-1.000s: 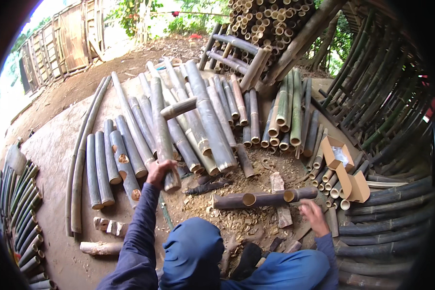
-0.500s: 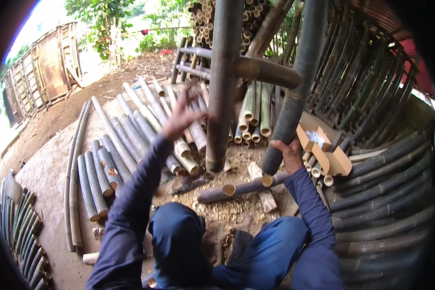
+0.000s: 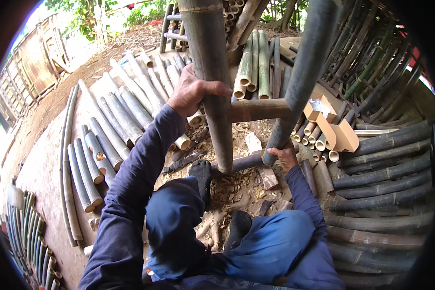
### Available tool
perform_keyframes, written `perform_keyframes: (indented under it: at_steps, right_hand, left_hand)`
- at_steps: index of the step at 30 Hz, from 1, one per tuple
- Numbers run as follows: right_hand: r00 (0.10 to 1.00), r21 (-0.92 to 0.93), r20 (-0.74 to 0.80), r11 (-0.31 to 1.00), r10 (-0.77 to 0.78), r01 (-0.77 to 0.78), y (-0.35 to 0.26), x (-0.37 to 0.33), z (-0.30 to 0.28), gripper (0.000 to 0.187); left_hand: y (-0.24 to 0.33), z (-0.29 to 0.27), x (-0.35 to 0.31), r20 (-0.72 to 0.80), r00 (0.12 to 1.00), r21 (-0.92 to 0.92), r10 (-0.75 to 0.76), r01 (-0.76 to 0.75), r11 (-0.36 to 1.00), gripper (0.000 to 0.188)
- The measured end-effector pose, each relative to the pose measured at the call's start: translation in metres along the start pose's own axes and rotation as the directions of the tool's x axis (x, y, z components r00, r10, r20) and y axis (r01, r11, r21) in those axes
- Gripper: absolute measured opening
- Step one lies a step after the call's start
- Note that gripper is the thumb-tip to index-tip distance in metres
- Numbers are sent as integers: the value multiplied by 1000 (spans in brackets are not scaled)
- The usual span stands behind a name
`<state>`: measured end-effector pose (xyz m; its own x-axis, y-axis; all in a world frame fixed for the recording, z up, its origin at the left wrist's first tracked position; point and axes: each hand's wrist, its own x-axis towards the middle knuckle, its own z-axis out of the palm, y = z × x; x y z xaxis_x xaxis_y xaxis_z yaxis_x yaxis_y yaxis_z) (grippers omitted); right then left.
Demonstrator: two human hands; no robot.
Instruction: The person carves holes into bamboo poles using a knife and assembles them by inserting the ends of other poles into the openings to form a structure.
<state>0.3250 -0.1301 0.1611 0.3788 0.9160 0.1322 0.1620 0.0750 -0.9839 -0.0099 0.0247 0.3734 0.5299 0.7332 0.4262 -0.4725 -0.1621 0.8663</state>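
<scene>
The bamboo frame, two thick dark poles joined by a short crosspiece, is held up between the person's arms, its upper ends running out of view. The left hand is closed around the frame's left pole, thumb laid across the front, the other fingers mostly hidden behind. The right hand clasps the frame's right pole near its lower end. Whether the frame touches the ground I cannot tell

Beyond the frame's lower ends lies a dark bamboo length — the two poles stand before it and cover parts of it — with a pale wood block just to the near side. A dark-covered foot is just left of the frame's left pole, and wood chips litter the ground below the frame

Right of the frame an open cardboard box sits on cut bamboo pieces; farther right is a stack of long dark bamboo. Greenish poles lie beyond the crosspiece, seen between the frame's two poles. Left of the frame spread short dark lengths, and farther left two long slim poles — both groups well apart from it
</scene>
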Motion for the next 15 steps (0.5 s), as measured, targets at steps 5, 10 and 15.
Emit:
perform_keyframes:
  at_steps: [5, 10, 15]
  right_hand:
    - [999, -28, 39, 1000, 16, -15, 24, 19, -7, 66]
    - [999, -107, 32, 994, -14, 18, 31, 18, -4, 68]
    - [994, -93, 102, 995, 32, -23, 34, 21, 4, 66]
  left_hand:
    - [-20, -11, -15, 72, 997, 116, -6, -3, 993, 63]
    - [-29, -7, -29, -44, 997, 148, 67, -60, 987, 48]
    - [-23, -7, -36, -61, 993, 186, 98, -85, 979, 49]
